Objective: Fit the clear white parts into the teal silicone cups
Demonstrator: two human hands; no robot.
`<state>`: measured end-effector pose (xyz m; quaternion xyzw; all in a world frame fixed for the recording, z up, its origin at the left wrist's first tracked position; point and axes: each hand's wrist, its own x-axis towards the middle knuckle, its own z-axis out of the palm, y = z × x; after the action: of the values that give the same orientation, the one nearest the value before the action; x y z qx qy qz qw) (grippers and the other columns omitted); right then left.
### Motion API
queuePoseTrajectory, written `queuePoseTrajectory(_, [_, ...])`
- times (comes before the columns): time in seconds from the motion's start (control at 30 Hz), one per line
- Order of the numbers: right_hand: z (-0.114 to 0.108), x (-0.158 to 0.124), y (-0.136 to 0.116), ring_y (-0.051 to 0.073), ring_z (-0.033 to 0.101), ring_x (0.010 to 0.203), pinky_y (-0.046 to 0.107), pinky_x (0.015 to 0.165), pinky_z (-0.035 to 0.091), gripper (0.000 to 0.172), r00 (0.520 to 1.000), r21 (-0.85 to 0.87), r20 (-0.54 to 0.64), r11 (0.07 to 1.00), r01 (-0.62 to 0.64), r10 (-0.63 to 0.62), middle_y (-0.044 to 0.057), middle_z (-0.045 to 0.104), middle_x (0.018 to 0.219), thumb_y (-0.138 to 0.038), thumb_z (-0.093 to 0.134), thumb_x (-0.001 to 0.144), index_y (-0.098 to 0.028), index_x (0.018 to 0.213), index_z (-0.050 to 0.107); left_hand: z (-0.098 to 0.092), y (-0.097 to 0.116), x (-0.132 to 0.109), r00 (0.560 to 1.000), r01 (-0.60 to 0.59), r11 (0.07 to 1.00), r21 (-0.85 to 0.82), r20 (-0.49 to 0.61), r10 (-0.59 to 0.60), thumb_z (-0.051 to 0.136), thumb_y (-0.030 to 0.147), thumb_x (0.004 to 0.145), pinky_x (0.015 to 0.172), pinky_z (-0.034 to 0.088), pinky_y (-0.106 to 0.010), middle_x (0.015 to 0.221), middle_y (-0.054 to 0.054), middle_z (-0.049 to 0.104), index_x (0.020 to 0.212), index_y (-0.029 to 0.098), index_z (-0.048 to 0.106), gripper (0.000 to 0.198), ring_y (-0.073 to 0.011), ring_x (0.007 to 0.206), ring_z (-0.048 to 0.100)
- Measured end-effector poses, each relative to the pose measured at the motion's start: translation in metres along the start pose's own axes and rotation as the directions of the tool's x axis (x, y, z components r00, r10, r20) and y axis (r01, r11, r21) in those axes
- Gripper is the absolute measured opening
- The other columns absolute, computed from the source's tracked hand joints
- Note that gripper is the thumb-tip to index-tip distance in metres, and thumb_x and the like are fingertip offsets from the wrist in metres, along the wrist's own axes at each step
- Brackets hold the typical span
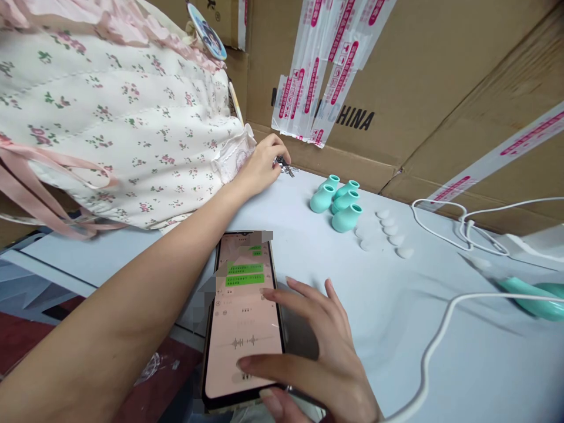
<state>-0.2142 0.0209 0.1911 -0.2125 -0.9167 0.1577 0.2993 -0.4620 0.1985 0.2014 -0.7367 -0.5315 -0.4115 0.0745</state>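
Note:
My left hand (265, 163) reaches to the back of the table beside the cardboard. Its fingers are bent and closed over a little heap of small shiny metal pieces (288, 168), whose exact kind I cannot make out. Below that arm, a smartphone (247, 317) lies near the table's front edge, with green chat bubbles and a sound wave lit up. My right hand (326, 346) hovers over the phone's right side with fingers spread, one fingertip at the lower screen. A slim dark object (304, 398) shows partly beneath this hand; whether it is held is unclear.
Several mint-green hollow parts (347, 218) stand behind the phone, beside rows of small white pieces (396, 239). White cables (425, 352) cross the right side, near a larger mint-green part (535, 299). A floral bag (132, 111) fills the left; taped cardboard boxes (423, 76) wall the back.

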Motion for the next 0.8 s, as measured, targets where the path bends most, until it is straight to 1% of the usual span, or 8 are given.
queuePoseTrajectory(0.1, [-0.004,0.002,-0.008,0.026,0.038,0.124,0.052,0.106,0.02,0.021,0.994,-0.015,-0.002,0.994,-0.111,0.111,0.002,0.047,0.128,-0.036,0.055,0.082,-0.034,0.099,0.068,0.0,0.0,0.0,1.0,0.009,1.0,-0.004,0.011,-0.009,0.038,-0.001,0.069,0.092,0.04,-0.037,0.098,-0.006,0.05,0.081,0.014,0.059,0.028,-0.018,0.099,0.048])
queuePoseTrajectory(0.2, [-0.001,0.004,-0.009,0.027,0.035,0.126,0.055,0.104,0.022,0.026,0.978,-0.05,-0.016,0.976,-0.21,0.209,0.005,0.042,0.132,-0.037,0.05,0.085,-0.031,0.106,0.065,0.0,-0.001,0.0,1.0,0.017,1.0,-0.013,0.013,-0.017,0.038,0.0,0.071,0.093,0.039,-0.036,0.098,-0.006,0.05,0.081,0.014,0.059,0.027,-0.0179,0.1,0.048])
queuePoseTrajectory(0.27, [0.003,0.005,-0.009,0.029,0.033,0.127,0.057,0.103,0.022,0.029,0.968,-0.077,-0.037,0.965,-0.251,0.249,0.006,0.039,0.134,-0.039,0.049,0.085,-0.03,0.109,0.063,0.0,-0.001,0.0,1.0,0.024,1.0,-0.017,0.008,-0.024,0.038,0.0,0.071,0.093,0.038,-0.036,0.097,-0.006,0.05,0.081,0.015,0.059,0.028,-0.0175,0.1,0.048])
queuePoseTrajectory(0.37, [0.006,0.005,-0.008,0.03,0.032,0.127,0.059,0.103,0.022,0.031,0.96,-0.109,-0.064,0.955,-0.277,0.271,0.007,0.038,0.134,-0.042,0.049,0.085,-0.029,0.11,0.062,0.0,-0.001,0.001,1.0,0.031,0.999,-0.013,0.004,-0.031,0.037,-0.001,0.072,0.094,0.038,-0.036,0.097,-0.006,0.05,0.08,0.014,0.059,0.028,-0.0176,0.1,0.048])
queuePoseTrajectory(0.5, [0.004,0.006,-0.008,0.031,0.032,0.127,0.058,0.102,0.025,0.03,0.958,-0.12,-0.067,0.951,-0.285,0.279,0.007,0.038,0.135,-0.04,0.048,0.086,-0.029,0.11,0.063,0.0,-0.001,0.001,0.999,0.033,0.999,0.004,0.017,-0.033,0.037,-0.002,0.07,0.094,0.037,-0.037,0.098,-0.007,0.049,0.08,0.014,0.059,0.028,-0.0179,0.1,0.047])
queuePoseTrajectory(0.8, [0.006,0.005,-0.007,0.03,0.032,0.127,0.061,0.102,0.022,0.027,0.953,-0.107,-0.08,0.948,-0.299,0.292,0.007,0.04,0.133,-0.039,0.047,0.087,-0.028,0.104,0.065,0.002,-0.002,0.0,0.999,0.034,0.999,0.011,0.026,-0.034,0.038,-0.001,0.069,0.094,0.038,-0.038,0.099,-0.006,0.049,0.079,0.014,0.059,0.027,-0.0184,0.101,0.047])
